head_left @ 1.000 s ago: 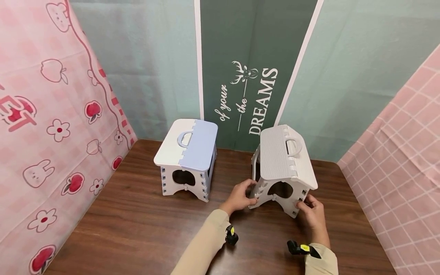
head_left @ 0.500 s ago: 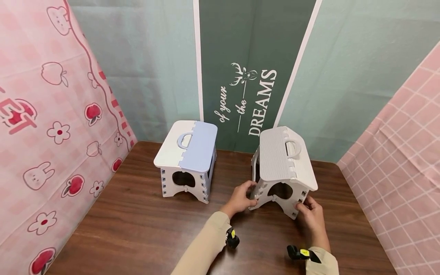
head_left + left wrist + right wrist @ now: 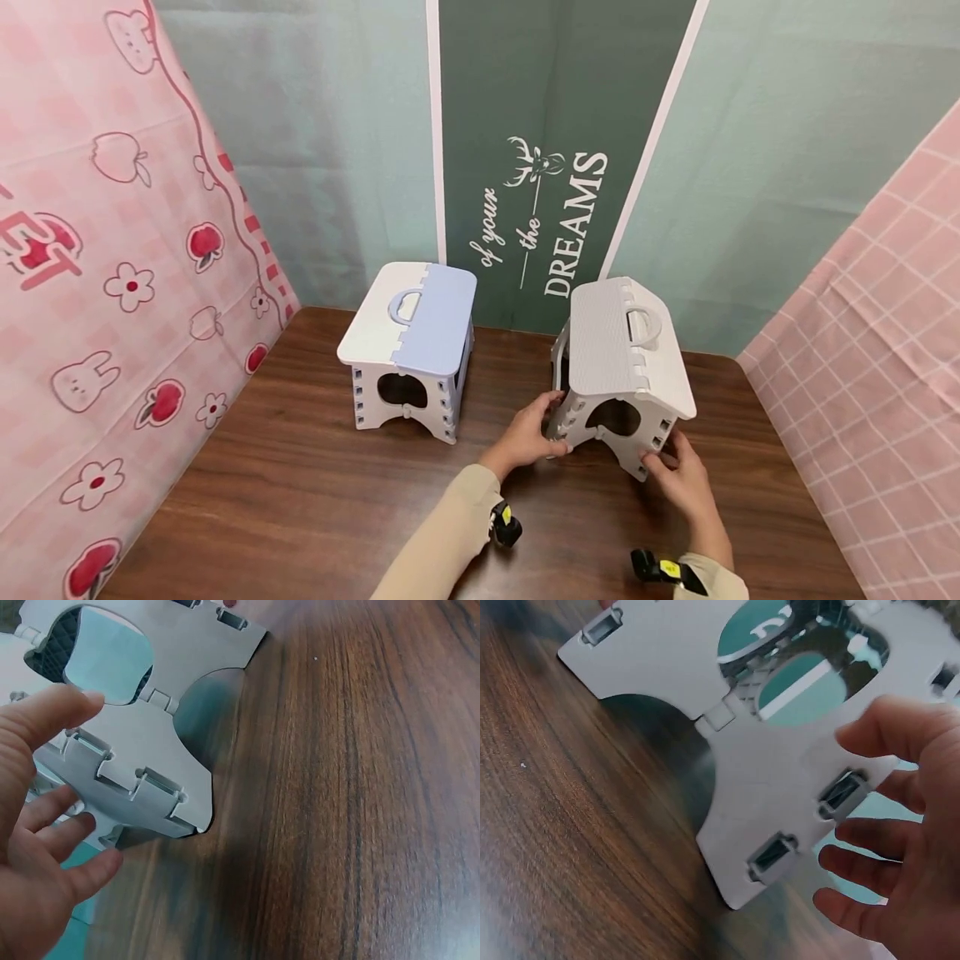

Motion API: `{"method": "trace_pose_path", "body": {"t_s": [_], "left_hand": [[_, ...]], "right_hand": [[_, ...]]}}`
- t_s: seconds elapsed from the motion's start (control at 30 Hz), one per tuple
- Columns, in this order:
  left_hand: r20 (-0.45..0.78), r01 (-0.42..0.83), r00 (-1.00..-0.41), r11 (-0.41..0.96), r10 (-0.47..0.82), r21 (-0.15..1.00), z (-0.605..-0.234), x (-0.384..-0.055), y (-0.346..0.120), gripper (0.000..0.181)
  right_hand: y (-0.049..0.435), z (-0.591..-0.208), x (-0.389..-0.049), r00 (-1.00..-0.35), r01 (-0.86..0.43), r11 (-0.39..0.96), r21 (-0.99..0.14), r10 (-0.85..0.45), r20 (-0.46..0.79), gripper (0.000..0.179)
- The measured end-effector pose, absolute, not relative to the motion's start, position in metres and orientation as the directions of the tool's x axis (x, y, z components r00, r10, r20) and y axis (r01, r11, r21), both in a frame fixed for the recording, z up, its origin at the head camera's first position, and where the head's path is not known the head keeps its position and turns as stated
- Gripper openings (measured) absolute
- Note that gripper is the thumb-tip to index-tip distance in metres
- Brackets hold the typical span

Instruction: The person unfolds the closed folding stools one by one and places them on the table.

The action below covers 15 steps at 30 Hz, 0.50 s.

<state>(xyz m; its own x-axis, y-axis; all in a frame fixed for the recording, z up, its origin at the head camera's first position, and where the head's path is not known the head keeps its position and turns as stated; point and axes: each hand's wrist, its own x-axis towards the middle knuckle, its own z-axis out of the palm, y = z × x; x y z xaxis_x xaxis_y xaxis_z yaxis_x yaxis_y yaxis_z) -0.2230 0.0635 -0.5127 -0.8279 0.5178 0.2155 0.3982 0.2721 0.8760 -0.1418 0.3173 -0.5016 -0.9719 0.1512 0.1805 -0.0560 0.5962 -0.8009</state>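
Note:
A grey-and-white folding stool (image 3: 600, 342) stands on the right of the table, its seat halves bent at the middle hinge like a roof. At its near left leg is my left hand (image 3: 525, 437); the left wrist view has the thumb over the end panel (image 3: 146, 739) and loose, spread fingers by the leg's outer side. My right hand (image 3: 684, 479) is at the near right leg. In the right wrist view its thumb is by the panel (image 3: 772, 772), with the fingers apart beyond the leg's edge. Contact is hard to tell for either hand.
Left of it stands a second folding stool (image 3: 438, 325), white and blue, its seat flat. Both are on a dark wooden table (image 3: 300, 500). A green curtain (image 3: 315, 167) hangs behind, with pink cloths (image 3: 165, 325) at the sides.
My left thumb has slid slightly lower and off the panel's face. My right hand has shifted a little down and right, its fingers loosening. The stools stay about where they were.

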Motion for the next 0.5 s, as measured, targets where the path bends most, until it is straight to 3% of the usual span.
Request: {"method": "trace_pose_path", "body": {"t_s": [0.23, 0.5], "left_hand": [[0.215, 0.426, -0.839, 0.358, 0.500, 0.831, -0.504, -0.218, 0.062, 0.073], [0.242, 0.418, -0.880, 0.423, 0.409, 0.804, -0.467, -0.210, 0.065, 0.075]], "right_hand": [[0.316, -0.488, -0.129, -0.975, -0.057, 0.693, -0.718, 0.116, 0.190, 0.074], [0.314, -0.452, -0.120, -0.949, -0.061, 0.773, -0.632, 0.151, 0.276, 0.084]]}}
